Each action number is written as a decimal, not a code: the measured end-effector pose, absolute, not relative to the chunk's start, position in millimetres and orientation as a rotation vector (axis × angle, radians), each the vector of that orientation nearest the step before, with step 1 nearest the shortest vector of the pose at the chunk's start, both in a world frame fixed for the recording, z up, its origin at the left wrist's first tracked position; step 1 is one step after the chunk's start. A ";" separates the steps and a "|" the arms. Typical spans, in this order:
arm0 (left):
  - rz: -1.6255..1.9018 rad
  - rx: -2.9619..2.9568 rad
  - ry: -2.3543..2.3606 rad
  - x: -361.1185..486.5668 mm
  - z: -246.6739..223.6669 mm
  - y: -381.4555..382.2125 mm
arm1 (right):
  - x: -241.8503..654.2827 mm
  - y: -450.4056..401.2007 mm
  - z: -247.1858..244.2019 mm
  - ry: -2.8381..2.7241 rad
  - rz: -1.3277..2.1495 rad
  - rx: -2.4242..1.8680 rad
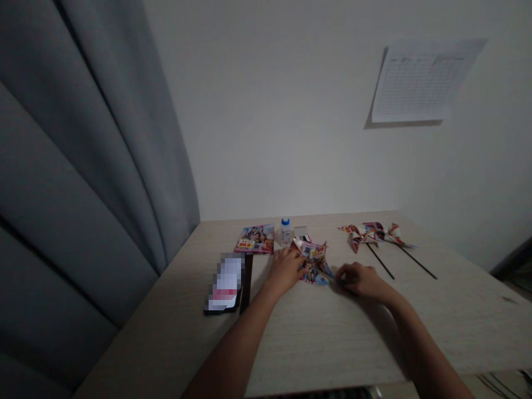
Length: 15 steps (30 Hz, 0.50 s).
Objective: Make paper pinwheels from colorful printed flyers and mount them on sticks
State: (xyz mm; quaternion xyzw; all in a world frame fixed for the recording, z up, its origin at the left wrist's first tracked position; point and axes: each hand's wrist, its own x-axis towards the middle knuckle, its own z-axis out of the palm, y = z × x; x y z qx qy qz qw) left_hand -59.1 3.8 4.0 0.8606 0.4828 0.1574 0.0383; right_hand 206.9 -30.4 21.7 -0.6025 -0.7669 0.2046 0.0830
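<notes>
A colourful printed paper sheet (316,252), cut and with raised corners, lies on the table in front of me. My left hand (288,267) is on its left side, the fingers bent over the paper and holding it down. At the sheet's lower right, my right hand (359,280) is closed on a thin dark object that points in toward the paper. Whether that object is a stick or a blade is too dim to tell. Right of the sheet lie two paper pinwheels (366,235) on dark sticks, made of similar printed paper.
A small blue-capped bottle (285,233) stands behind the sheet. Left of it lies a printed leaflet (255,239), with a phone (226,282) nearer me beside a dark strip (246,282). A grey curtain (124,138) borders the table's left; a white wall rises behind.
</notes>
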 end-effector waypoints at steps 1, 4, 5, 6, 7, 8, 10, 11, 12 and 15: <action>0.482 2.646 1.494 -59.3 5.0 2.8 | 207.9 -31.0 23.4 -2.296 0.622 -1.800; 0.487 2.646 1.524 -60.2 6.2 0.8 | 214.6 -31.6 25.3 -2.273 0.704 -1.787; 0.489 2.643 1.533 -60.4 6.2 0.6 | 218.0 -31.3 24.7 -2.247 0.755 -1.779; 0.492 2.640 1.537 -60.6 6.1 0.8 | 221.9 -30.7 23.8 -2.207 0.827 -1.755; 0.496 2.637 1.535 -60.7 5.9 1.2 | 226.2 -29.9 22.7 -2.171 0.890 -1.705; 0.500 2.633 1.526 -60.8 5.8 1.8 | 230.8 -29.0 21.4 -2.136 0.959 -1.652; 0.506 2.619 1.498 -60.5 5.5 3.4 | 240.0 -27.0 19.0 -2.068 1.086 -1.533; 0.505 2.611 1.483 -60.2 5.5 4.0 | 244.5 -26.0 18.0 -2.036 1.132 -1.496; 0.503 2.603 1.470 -59.9 5.5 4.5 | 248.9 -25.1 17.1 -2.005 1.163 -1.490; 0.507 2.584 1.475 -59.1 6.1 3.8 | 260.4 -23.5 15.3 -1.916 1.133 -1.602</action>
